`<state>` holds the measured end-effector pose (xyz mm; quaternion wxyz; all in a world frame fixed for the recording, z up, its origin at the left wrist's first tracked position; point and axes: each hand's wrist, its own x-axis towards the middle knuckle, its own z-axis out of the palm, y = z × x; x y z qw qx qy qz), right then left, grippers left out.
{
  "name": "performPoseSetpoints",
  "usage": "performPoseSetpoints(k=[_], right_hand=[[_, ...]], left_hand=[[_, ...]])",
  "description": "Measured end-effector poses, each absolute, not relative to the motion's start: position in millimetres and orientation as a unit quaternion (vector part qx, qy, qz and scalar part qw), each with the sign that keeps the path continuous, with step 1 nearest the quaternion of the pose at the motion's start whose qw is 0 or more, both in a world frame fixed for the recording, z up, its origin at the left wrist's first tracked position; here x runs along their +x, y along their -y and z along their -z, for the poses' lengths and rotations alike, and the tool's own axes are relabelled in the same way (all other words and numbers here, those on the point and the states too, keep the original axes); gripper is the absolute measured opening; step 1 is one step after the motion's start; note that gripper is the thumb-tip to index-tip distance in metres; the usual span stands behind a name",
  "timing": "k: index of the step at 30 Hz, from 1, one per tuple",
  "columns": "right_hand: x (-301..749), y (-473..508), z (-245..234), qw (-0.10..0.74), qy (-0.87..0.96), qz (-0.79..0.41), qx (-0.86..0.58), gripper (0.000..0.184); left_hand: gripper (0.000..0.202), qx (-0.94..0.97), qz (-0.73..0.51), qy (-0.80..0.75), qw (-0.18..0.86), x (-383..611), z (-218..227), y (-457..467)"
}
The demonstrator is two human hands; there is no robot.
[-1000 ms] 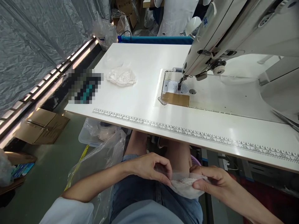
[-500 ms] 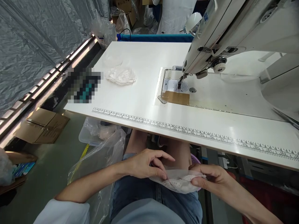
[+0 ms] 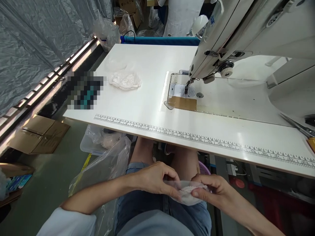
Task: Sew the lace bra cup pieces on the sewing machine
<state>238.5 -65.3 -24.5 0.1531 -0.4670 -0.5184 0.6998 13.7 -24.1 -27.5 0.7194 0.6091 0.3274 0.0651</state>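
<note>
Over my lap, below the table's front edge, both hands pinch one small white lace fabric piece (image 3: 187, 196). My left hand (image 3: 157, 178) grips its left side with curled fingers. My right hand (image 3: 209, 189) holds its right side between thumb and fingers. A thin dark thread shows on the fabric between the two hands. Another bunch of white lace (image 3: 125, 80) lies on the white sewing table (image 3: 147, 108), far from both hands.
An industrial sewing machine (image 3: 246, 36) stands at the right, its needle and presser foot (image 3: 187, 89) over a metal plate. A printed ruler (image 3: 197, 137) runs along the table's front edge. Scissors (image 3: 297, 127) lie far right. Plastic bags (image 3: 103, 160) and cardboard boxes (image 3: 36, 134) sit on the floor left.
The hands have drawn closer together and bunched the lace piece smaller. My left fingers, stretched out half a second ago, are curled onto the fabric again.
</note>
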Motion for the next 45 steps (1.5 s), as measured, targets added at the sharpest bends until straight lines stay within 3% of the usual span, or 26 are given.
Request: performPoseSetpoints(k=[6,11,19,35,45], right_hand=[[235.9,65.1,26.4,0.151,0.512,-0.709,-0.462,0.029],[229.4,64.0,25.2,0.161,0.509,-0.713,-0.455,0.032],[228.2,65.8,20.4,0.154,0.533,-0.698,-0.453,0.027],[221.4,67.9,17.2,0.119,0.567,-0.67,-0.465,0.03],[223.0,68.9,22.4,0.129,0.592,-0.649,-0.461,0.022]], left_hand=[[0.032,0.585,-0.088,-0.32,0.74,8.3,28.7,23.9],[0.037,0.536,-0.037,-0.336,0.774,6.3,24.5,22.5],[0.032,0.587,-0.056,-0.374,0.716,14.5,20.5,25.0],[0.029,0.578,-0.042,-0.366,0.728,7.9,15.2,24.7],[0.026,0.574,-0.058,-0.386,0.72,3.8,20.6,27.1]])
